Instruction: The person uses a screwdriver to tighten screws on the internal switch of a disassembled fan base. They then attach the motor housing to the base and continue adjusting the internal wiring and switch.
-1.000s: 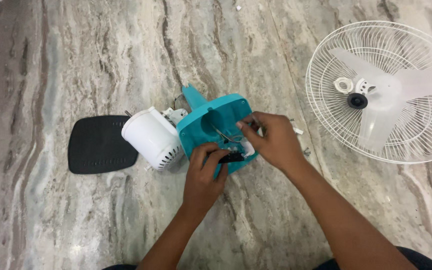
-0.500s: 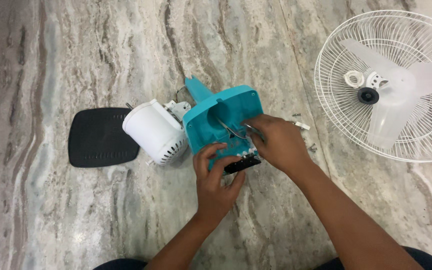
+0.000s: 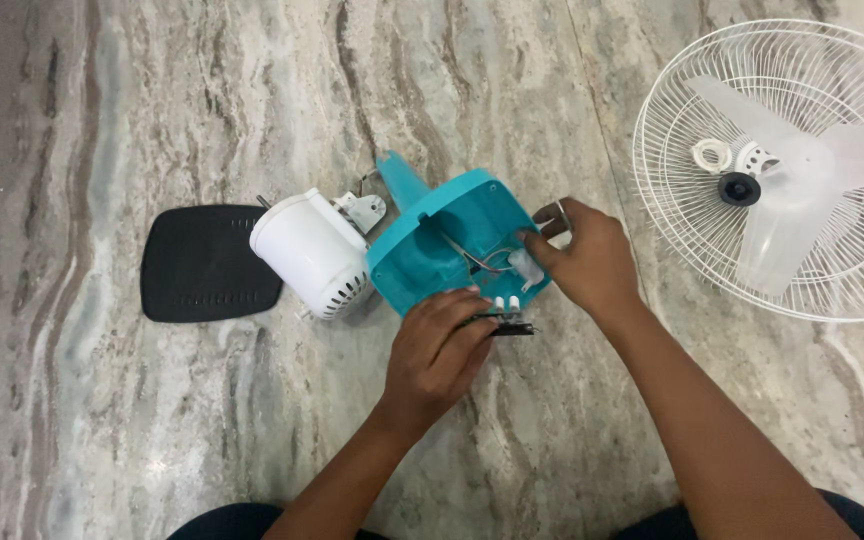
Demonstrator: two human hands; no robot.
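A teal fan base (image 3: 442,245) lies on its side on the marble floor, its hollow underside facing me with wires inside. My left hand (image 3: 437,355) grips the base's near rim, next to a small black switch part (image 3: 507,325) with white buttons. My right hand (image 3: 587,260) reaches into the hollow and pinches a small white part (image 3: 524,268) on the wires. A white motor housing (image 3: 314,252) is attached at the base's left side.
A black oval cover plate (image 3: 207,262) lies flat on the floor left of the motor housing. At the right lies a white wire fan guard (image 3: 672,215) with a translucent blade (image 3: 797,200) and small white and black caps in it.
My view has shifted slightly. My right hand has moved from the base's rim further into the hollow onto the white part, and the left hand stays on the near rim.
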